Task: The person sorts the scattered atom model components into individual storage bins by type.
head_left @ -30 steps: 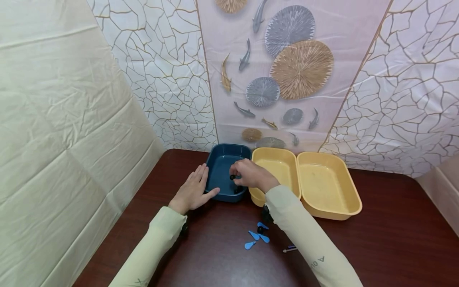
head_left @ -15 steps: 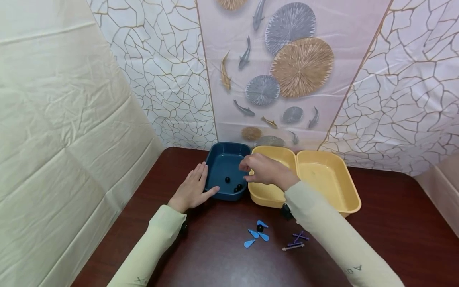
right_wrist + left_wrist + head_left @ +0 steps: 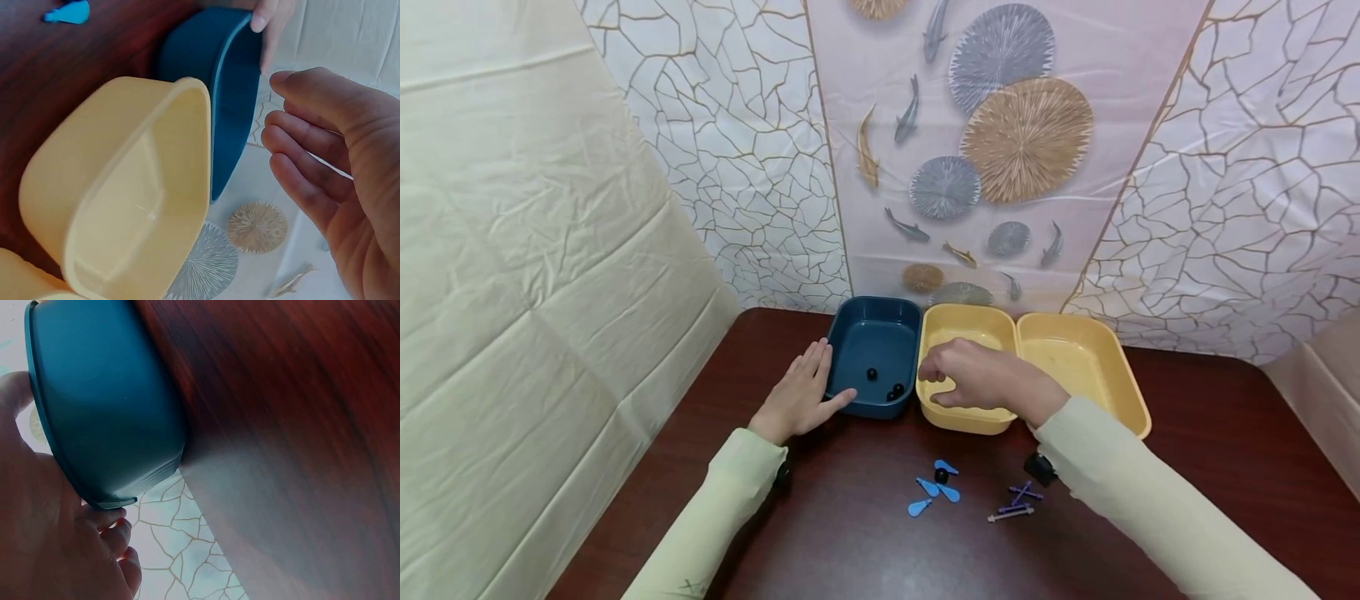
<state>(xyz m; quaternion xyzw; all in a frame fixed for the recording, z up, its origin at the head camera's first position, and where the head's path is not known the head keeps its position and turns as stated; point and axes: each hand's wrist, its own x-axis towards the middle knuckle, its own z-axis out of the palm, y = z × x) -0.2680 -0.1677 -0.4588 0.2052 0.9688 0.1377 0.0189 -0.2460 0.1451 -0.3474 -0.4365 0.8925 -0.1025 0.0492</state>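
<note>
My left hand (image 3: 797, 397) rests along the left and front rim of the dark blue bin (image 3: 874, 337), its fingers fairly straight. In the left wrist view, the thumb and fingers lie about the bin's rim. Three black balls (image 3: 872, 374) lie inside that bin near its front. Above the middle yellow bin (image 3: 969, 422) hangs my right hand (image 3: 981, 377), fingers loosely bent. The right wrist view shows nothing between its fingertips (image 3: 279, 117). One black ball (image 3: 942, 476) lies on the table among several light blue drop-shaped pieces (image 3: 919, 507).
A second yellow bin (image 3: 1138, 400) stands at the right, side by side with the other bins. Several purple and pinkish small rods (image 3: 1020, 500) lie right of the blue pieces on the dark wooden table (image 3: 850, 533). Patterned cloth (image 3: 760, 167) hangs behind.
My right hand has let a black ball go in the blue bin. It has then moved right, over the middle yellow bin. The left hand has stayed put.
</note>
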